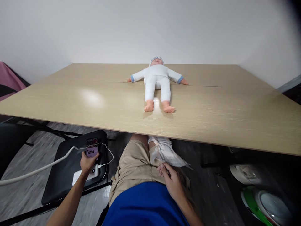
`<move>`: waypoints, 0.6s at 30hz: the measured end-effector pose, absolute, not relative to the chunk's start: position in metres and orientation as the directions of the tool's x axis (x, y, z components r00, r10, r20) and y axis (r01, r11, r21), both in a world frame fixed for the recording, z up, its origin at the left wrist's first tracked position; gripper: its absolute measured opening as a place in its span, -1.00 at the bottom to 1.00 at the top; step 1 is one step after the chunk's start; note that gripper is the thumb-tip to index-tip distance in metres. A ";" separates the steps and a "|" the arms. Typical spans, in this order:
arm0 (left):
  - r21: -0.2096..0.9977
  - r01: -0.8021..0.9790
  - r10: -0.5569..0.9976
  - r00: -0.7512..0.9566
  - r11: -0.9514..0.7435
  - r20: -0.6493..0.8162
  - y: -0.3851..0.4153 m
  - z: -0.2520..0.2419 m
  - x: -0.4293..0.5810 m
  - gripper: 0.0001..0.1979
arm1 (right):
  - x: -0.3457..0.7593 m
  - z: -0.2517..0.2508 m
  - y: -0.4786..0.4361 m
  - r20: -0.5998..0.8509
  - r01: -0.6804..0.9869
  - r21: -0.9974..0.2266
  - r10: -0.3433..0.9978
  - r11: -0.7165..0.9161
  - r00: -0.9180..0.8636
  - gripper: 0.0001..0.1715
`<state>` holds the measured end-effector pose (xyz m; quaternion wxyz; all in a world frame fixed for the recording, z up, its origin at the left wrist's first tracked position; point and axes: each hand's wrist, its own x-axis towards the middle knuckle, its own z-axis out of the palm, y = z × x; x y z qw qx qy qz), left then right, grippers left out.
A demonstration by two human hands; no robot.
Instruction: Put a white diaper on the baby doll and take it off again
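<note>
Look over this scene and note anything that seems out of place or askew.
Nothing is spilled or broken; the doll lies straight on the table. Oddly, the phone sits on a black chair at the left hand, its white cable trailing off, and a crumpled white bundle lies on the lap at the right hand.

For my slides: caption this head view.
Left hand touches phone on chair; right hand touches white bundle; doll lies on table.
</note>
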<state>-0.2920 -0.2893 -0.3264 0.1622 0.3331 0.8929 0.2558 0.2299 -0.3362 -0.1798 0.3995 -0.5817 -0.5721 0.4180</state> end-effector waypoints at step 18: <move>0.553 0.467 0.651 -0.734 0.690 -0.192 -0.287 -0.327 -0.298 -0.19 | 0.229 -0.178 -0.335 -0.012 0.348 -0.937 1.000 -0.013 0.005 -0.25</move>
